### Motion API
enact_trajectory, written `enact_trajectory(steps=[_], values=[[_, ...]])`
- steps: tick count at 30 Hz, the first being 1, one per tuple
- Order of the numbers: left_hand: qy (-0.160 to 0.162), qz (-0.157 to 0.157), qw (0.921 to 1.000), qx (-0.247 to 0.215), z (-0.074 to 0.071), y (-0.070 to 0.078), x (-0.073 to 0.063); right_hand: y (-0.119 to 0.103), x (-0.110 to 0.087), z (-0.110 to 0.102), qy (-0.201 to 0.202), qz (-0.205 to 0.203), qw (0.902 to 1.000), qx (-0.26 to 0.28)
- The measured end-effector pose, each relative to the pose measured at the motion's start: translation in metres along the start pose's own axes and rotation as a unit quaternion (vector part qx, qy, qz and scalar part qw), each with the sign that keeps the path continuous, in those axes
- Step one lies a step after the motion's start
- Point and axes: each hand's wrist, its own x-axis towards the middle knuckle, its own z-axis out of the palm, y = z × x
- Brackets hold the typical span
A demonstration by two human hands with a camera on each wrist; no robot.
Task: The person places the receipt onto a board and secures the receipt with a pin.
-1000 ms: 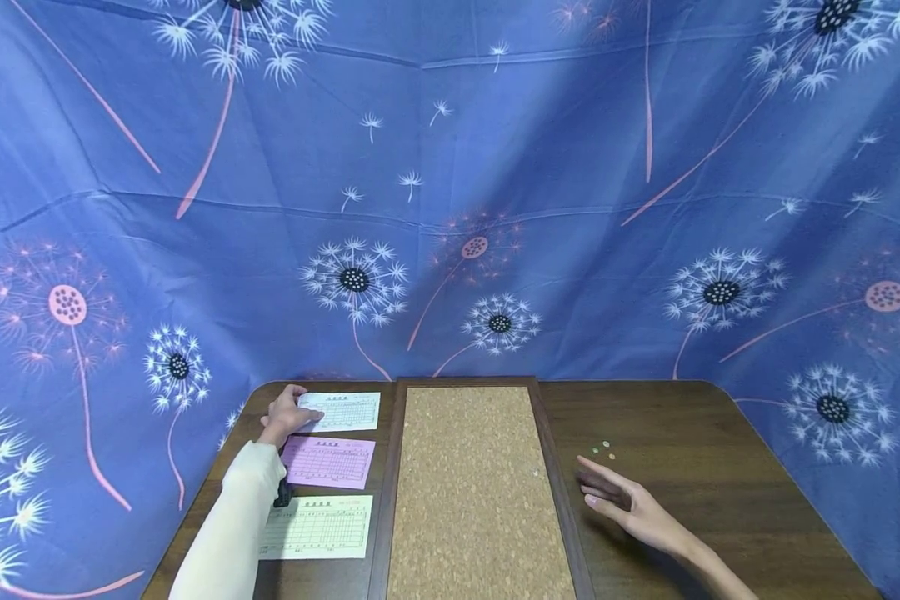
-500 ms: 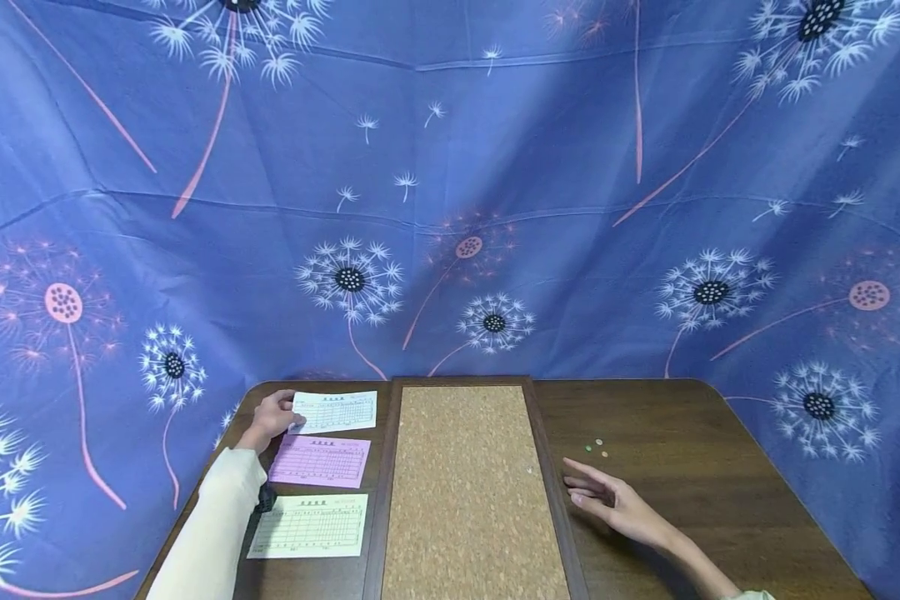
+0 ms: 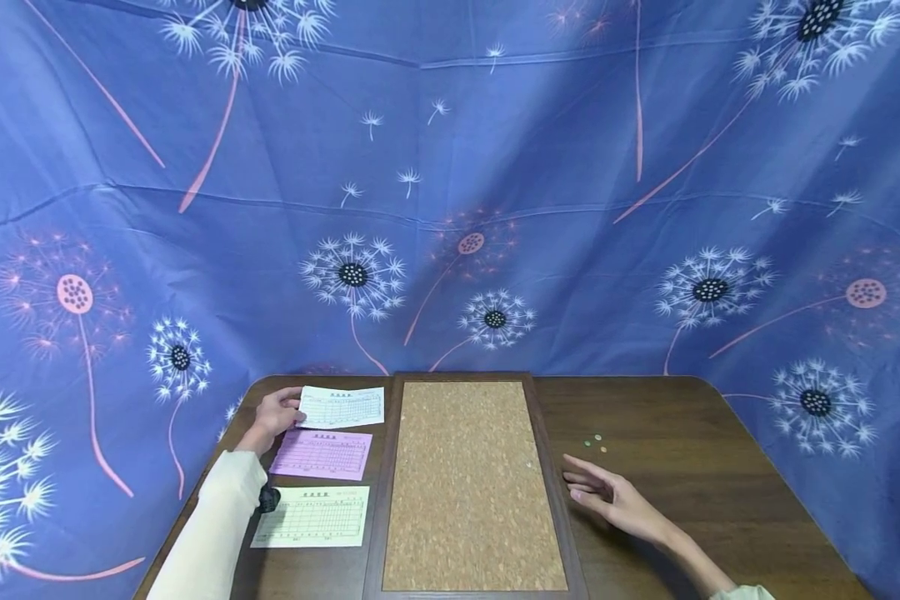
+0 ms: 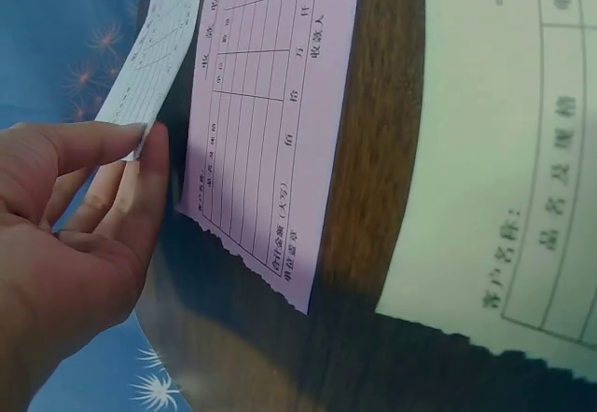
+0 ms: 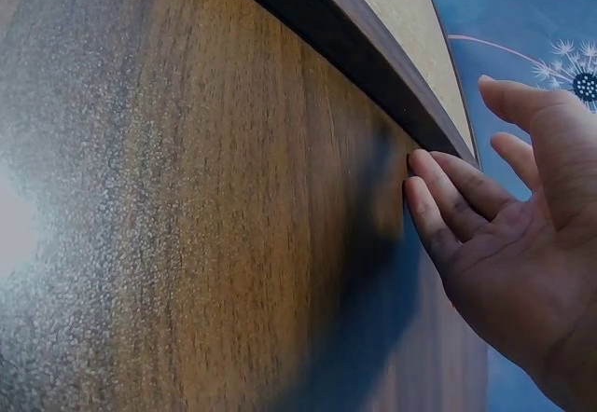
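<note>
With the left hand (image 3: 276, 410), pinches one end of the white slip (image 3: 345, 407) at the desk's (image 3: 690, 467) back left, nearer its edge than a second ago, so seems ready to handle it; beyond the corkboard (image 3: 476, 483), holds nothing with the right hand (image 3: 617, 502), fingers loosely extended

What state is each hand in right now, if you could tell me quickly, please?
Left hand: holding the white slip, pinching its left end.
Right hand: open, holding nothing.
</note>
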Motion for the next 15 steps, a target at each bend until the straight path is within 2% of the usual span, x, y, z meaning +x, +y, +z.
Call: enact_trajectory(steps=[5,15], values=[[-0.004,-0.007,0.9980,-0.063,-0.004,-0.001,-0.005,0.000,-0.001,0.000,-0.002,0.004,1.0000,0.003],[-0.026,-0.016,0.9915,-0.126,-0.010,0.013,-0.023,-0.005,0.008,-0.002,0.010,-0.017,0.9998,-0.007]])
